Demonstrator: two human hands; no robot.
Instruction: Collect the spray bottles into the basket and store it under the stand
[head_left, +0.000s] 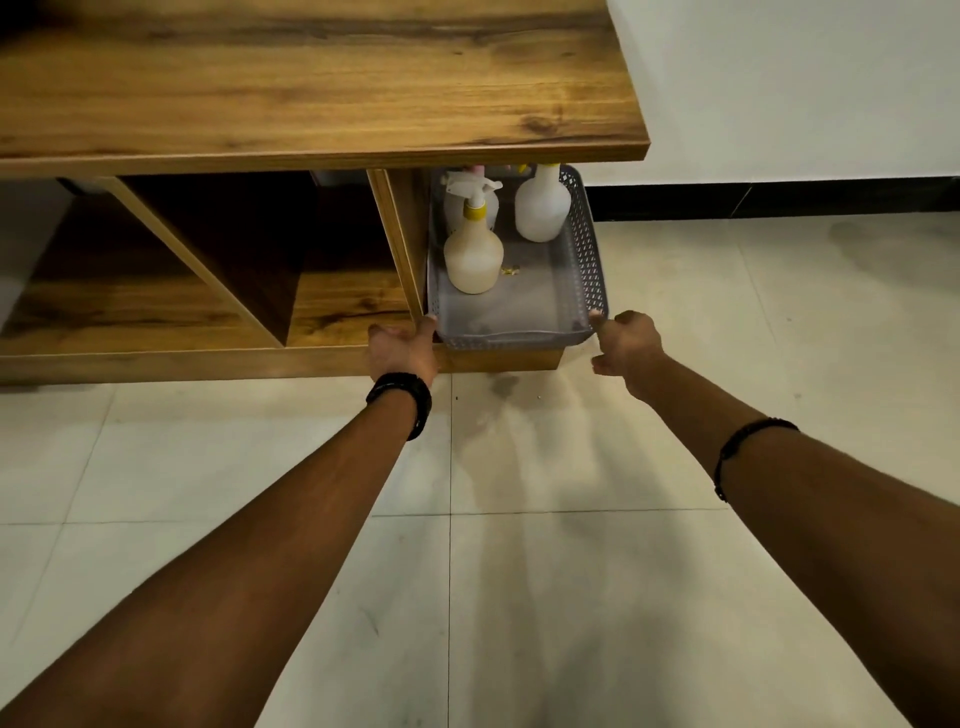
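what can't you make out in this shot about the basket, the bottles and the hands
- Back of the basket, head view: hidden under the stand's top, so the bottle count is unsure; pink and yellow bits peek out there.
- Rear white spray bottle: its head is cut off by the top's edge.
- Small yellow speck on the basket floor: too small to identify.
- Left hand and right hand: fingertips meet the basket corners; grip unclear.

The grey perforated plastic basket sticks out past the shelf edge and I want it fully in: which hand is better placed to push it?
Probably the right hand: it touches the grey perforated plastic basket at its open outer corner, while the left hand sits against the wooden divider.
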